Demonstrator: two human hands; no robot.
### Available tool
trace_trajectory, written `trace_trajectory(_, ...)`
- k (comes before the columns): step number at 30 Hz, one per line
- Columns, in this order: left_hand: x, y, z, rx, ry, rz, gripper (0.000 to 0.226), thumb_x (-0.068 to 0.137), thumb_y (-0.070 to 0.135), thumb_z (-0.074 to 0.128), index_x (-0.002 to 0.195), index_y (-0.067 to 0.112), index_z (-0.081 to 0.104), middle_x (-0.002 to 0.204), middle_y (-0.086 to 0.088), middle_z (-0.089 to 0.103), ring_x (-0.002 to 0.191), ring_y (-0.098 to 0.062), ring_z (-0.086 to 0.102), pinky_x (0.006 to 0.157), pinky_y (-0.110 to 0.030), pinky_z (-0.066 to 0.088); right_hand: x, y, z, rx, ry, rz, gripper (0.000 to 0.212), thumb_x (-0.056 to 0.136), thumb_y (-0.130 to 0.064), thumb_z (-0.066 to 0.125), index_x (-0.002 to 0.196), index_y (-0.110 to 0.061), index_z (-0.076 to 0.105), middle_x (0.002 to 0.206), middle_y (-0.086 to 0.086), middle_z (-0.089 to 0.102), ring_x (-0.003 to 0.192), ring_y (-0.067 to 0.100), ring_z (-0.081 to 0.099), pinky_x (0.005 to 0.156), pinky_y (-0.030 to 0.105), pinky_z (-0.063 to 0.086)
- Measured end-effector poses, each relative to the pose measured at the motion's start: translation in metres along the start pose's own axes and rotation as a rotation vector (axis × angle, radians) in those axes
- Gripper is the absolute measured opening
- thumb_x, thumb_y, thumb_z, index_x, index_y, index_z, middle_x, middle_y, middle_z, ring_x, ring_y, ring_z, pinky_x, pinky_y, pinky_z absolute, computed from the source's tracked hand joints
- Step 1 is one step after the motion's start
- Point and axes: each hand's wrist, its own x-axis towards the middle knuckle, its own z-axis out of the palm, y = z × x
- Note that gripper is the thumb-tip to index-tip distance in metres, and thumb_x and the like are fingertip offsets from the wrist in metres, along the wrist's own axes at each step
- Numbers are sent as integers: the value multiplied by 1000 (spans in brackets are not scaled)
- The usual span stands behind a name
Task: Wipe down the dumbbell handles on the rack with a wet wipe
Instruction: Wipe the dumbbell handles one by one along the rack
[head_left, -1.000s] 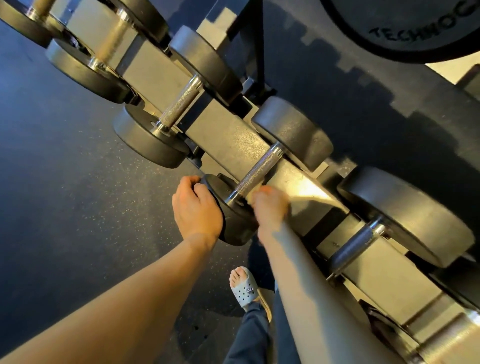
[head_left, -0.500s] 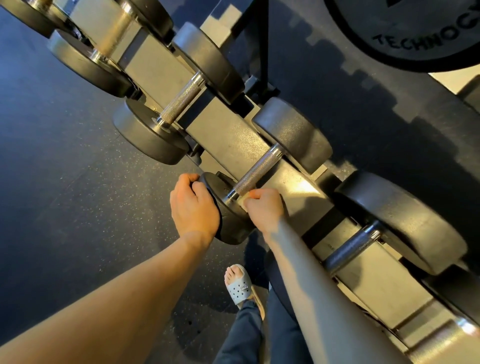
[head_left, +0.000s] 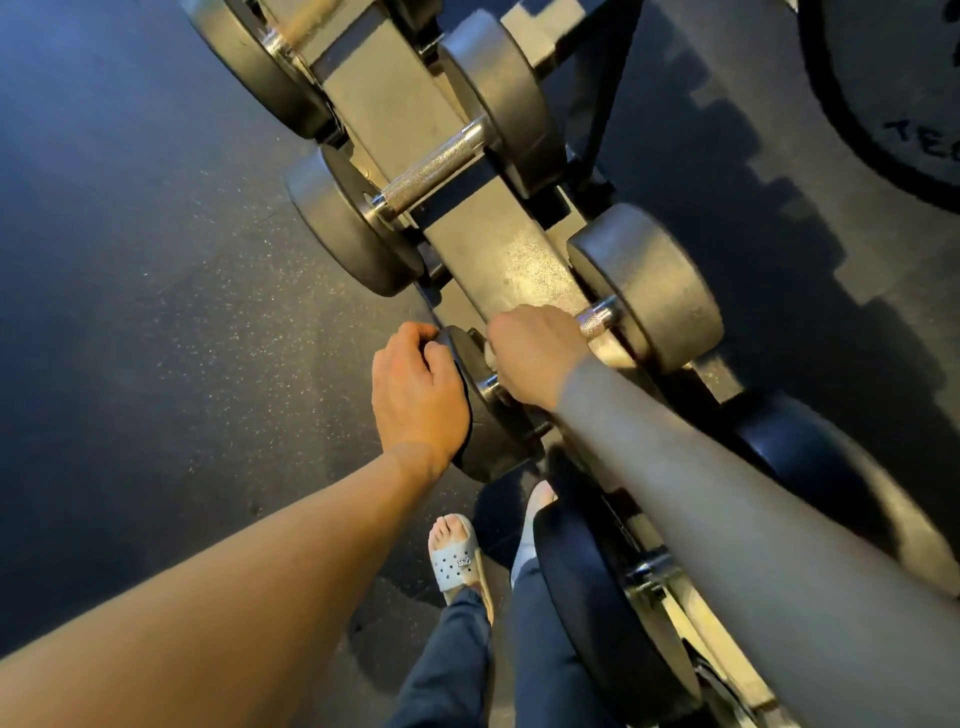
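The left hand (head_left: 415, 389) grips the dumbbell head (head_left: 493, 431) at its rim; the right hand (head_left: 535, 353) curls round the handle (head_left: 597, 319). Open floor (head_left: 156, 260) lies at nine o'clock. The plate (head_left: 883, 104) at two o'clock reads "TE".

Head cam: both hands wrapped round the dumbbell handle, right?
Not quite. Only the right hand is wrapped round the dumbbell handle. The left hand grips the near weight head of that dumbbell instead. The head view shows it.

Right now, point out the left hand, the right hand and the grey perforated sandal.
left hand (head_left: 415, 395), head view: back of hand.
right hand (head_left: 535, 353), head view: back of hand.
grey perforated sandal (head_left: 454, 561), head view: strap.
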Motion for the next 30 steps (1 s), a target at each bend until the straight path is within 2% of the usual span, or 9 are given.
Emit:
trace_trajectory(6, 0, -2, 0, -6, 15, 3, 33, 97, 40, 31, 109, 28, 59, 102, 6, 62, 100, -17, 58, 90, -47, 54, 47, 1, -22, 221, -674, 31, 21, 101, -10, 43, 93, -4, 62, 91, 19, 68, 85, 34, 69, 71, 38, 55)
trace_trajectory(9, -1, -1, 0, -11, 18, 11, 38, 94, 43, 29, 111, 28, 60, 102, 7, 63, 100, -16, 59, 89, -46, 54, 47, -1, -25, 217, -747, 26, 29, 103, -10, 38, 80, -6, 55, 80, 15, 60, 75, 29, 60, 65, 35, 46)
trace_trajectory(13, -2, 0, -1, -29, 4, -4, 32, 98, 38, 33, 114, 29, 58, 108, 7, 63, 105, -16, 58, 94, -44, 53, 30, 2, -9, 128, -543, -30, 29, 103, -22, 42, 79, -15, 56, 77, 6, 62, 73, 23, 61, 65, 33, 44)
trace_trajectory(15, -3, 0, -1, -27, -3, -7, 28, 99, 37, 33, 112, 32, 57, 109, 7, 63, 105, -16, 58, 95, -43, 52, 11, 5, 9, -59, -299, -131, 23, 103, -26, 45, 88, -16, 60, 83, 2, 61, 82, 21, 60, 76, 36, 46)
trace_trajectory(19, -1, 0, -1, -7, 1, -2, 34, 97, 41, 31, 113, 30, 59, 109, 7, 64, 105, -16, 59, 95, -44, 52, -13, 20, 38, -53, 87, -351, 11, 93, -24, 61, 100, -18, 66, 97, -1, 65, 97, 19, 60, 99, 38, 45)
trace_trajectory(24, -2, 0, -1, 18, 3, -11, 20, 102, 32, 35, 108, 34, 54, 107, 7, 62, 104, -15, 57, 94, -43, 51, -30, 43, 64, -54, 314, -494, 42, 81, -7, 73, 123, -5, 68, 127, 11, 68, 124, 26, 60, 120, 45, 34)
trace_trajectory(26, -2, 2, -3, 20, 0, -8, 20, 101, 33, 35, 107, 34, 54, 105, 7, 62, 103, -15, 57, 92, -42, 51, -21, 45, 56, -127, 279, -514, 32, 82, -15, 73, 114, -13, 71, 116, 4, 72, 114, 25, 64, 118, 48, 34)
trace_trajectory(28, -1, 3, -3, 20, -11, -6, 21, 100, 33, 35, 107, 32, 55, 105, 6, 62, 103, -16, 57, 91, -42, 51, -8, 36, 39, -138, 124, -380, 15, 97, -30, 56, 106, -24, 67, 105, -3, 69, 107, 22, 63, 113, 49, 35)
trace_trajectory(30, -2, 3, -4, 12, -21, -8, 23, 100, 33, 34, 108, 31, 56, 106, 5, 62, 104, -17, 57, 92, -42, 51, 4, 22, 23, -205, -14, -209, 18, 105, -35, 47, 103, -26, 62, 94, -3, 64, 103, 22, 63, 104, 47, 38)
